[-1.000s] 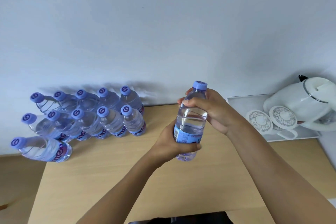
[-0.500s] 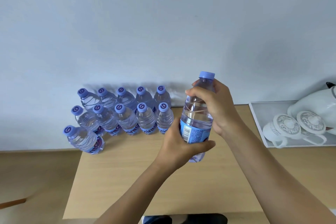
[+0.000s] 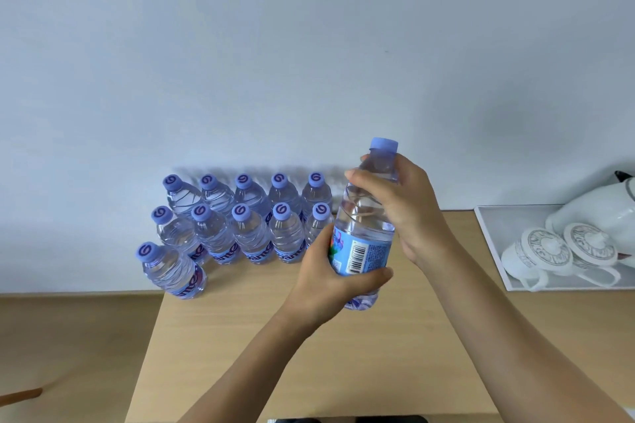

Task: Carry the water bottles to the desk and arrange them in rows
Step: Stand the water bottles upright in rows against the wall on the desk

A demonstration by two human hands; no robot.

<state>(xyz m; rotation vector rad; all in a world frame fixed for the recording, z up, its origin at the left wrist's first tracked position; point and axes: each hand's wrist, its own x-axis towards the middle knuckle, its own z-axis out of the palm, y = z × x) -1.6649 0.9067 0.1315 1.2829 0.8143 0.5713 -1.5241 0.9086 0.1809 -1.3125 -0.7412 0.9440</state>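
I hold one clear water bottle (image 3: 364, 237) with a blue cap upright above the wooden desk (image 3: 343, 354). My left hand (image 3: 330, 280) grips its lower half around the blue label. My right hand (image 3: 405, 209) grips its shoulder just under the cap. Several matching bottles (image 3: 247, 220) stand in two rows against the wall at the desk's back left. One more bottle (image 3: 171, 269) stands alone in front of them at the left edge, starting a third row.
A white tray (image 3: 494, 237) at the back right carries two lidded white cups (image 3: 563, 251) and a white kettle (image 3: 598, 213). The desk's left edge drops to a wooden floor (image 3: 68, 354). A white wall rises behind.
The view has shifted so the bottle rows sit nearer the centre. The held bottle has turned a little in my hands, its barcode now facing me; both hands keep their hold.
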